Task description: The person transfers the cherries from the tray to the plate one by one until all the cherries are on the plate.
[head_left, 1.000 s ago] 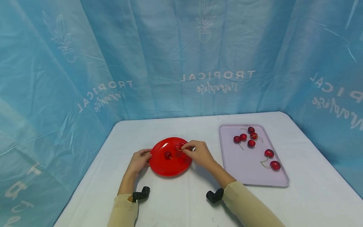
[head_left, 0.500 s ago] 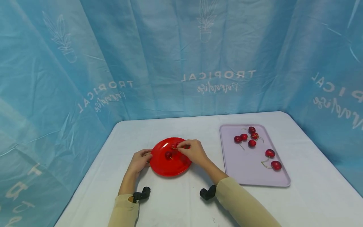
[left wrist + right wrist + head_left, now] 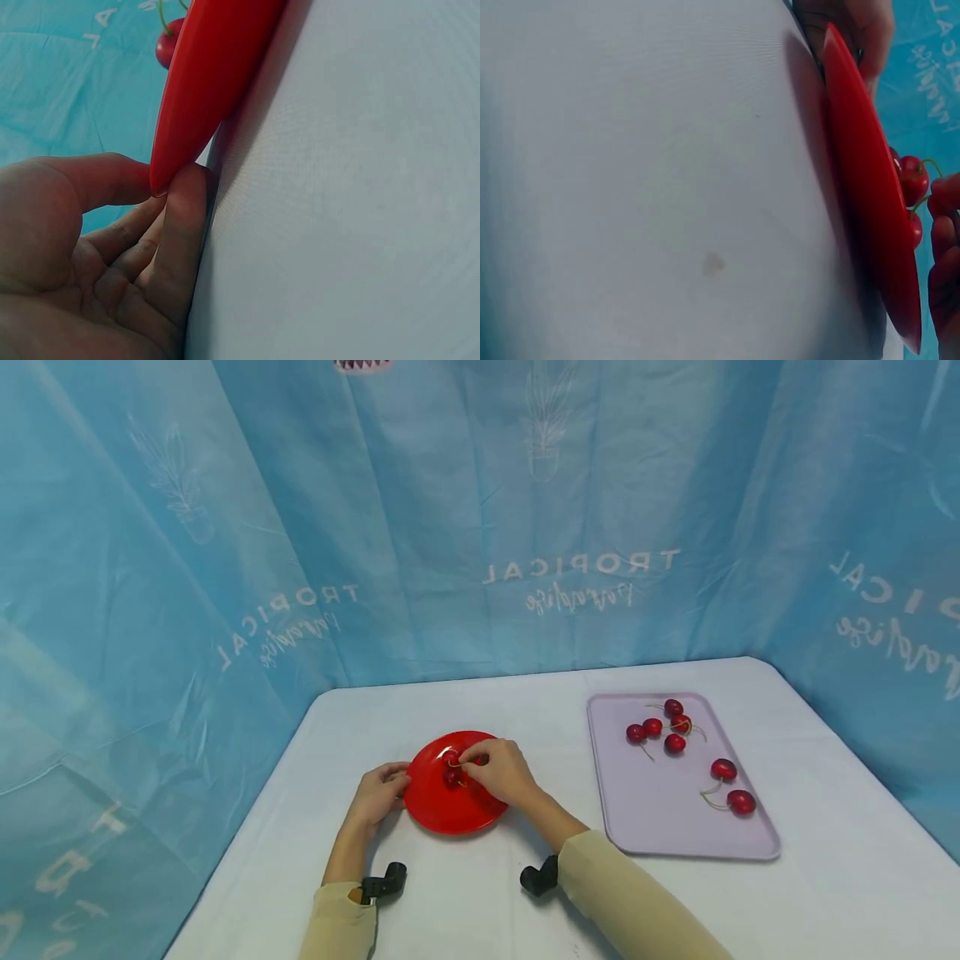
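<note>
A red plate (image 3: 450, 814) sits on the white-covered table, its left rim pinched by my left hand (image 3: 379, 795). In the left wrist view the thumb (image 3: 112, 180) lies over the rim and a finger (image 3: 186, 206) is under it. Over the plate, my right hand (image 3: 504, 770) pinches thin green stems between thumb and fingertips. From these stems hang red cherries (image 3: 913, 180), close against the plate's upper face in the right wrist view. Another dark cherry (image 3: 453, 777) lies near the plate's middle, beside the held ones. The right fingers partly cover one held cherry in the head view.
To the right lies a pale lilac tray (image 3: 660, 827) with several stemmed cherries (image 3: 674, 743) at its back and a stem-joined pair (image 3: 741, 802) near its right edge. Blue printed curtains (image 3: 480, 527) hang behind and beside the table.
My right hand has slid left over the plate, bringing the held cherries next to the one lying there. My left hand keeps its grip on the rim. The head view has shifted slightly.
</note>
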Tool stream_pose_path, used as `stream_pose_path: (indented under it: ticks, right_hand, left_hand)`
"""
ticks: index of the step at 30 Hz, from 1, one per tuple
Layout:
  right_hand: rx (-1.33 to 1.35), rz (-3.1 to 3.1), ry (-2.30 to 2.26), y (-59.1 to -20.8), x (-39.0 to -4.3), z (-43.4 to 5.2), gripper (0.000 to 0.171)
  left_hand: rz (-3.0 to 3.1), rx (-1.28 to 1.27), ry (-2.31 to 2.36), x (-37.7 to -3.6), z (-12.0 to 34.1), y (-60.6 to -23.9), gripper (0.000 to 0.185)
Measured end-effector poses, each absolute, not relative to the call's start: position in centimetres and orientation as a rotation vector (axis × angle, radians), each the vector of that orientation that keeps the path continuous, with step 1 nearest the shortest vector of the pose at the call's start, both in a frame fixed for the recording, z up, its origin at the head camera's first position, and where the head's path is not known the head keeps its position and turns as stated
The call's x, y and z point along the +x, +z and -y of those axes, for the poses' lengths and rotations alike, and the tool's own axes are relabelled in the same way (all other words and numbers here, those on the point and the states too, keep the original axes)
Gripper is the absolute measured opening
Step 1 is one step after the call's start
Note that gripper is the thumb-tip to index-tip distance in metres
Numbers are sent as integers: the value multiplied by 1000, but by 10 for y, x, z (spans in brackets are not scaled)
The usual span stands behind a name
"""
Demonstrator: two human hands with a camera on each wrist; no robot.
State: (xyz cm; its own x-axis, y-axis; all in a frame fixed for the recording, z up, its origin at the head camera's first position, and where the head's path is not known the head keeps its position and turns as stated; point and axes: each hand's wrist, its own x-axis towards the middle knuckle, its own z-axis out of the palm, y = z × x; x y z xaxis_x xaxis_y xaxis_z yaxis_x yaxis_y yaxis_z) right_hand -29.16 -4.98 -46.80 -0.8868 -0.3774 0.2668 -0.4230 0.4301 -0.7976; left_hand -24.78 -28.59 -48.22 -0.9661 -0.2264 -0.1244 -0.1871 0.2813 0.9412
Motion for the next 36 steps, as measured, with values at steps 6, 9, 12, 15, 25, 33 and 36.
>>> stream_pose_path:
  ticks: [6,9,12,15,25,33,36]
  right_hand:
    - [758,2651,1429,-472,-290,49,15]
    - [761,2670,1430,-474,-289,46,17]
    - [763,2679,1453,-476,-288,44,19]
    - [767,2671,1472,-476,-289,42,18]
    - [814,2626,1517,-471,-286,31,15]
    - [795,2627,1511,-471,-283,12,14]
    - [798,2631,1507,-470,-281,5,14]
  left_hand:
    - [2483,397,-1810,-247,284,-484,33]
    - [2486,393,-1813,-246,284,-484,33]
    - [2491,390,-1813,-246,284,-484,33]
    - [2488,396,-1818,-247,285,-484,33]
    - [2495,390,-1799,-249,284,-484,33]
    - [2499,391,-1791,-249,285,-485,33]
    - [2501,391,-1785,-247,285,-485,33]
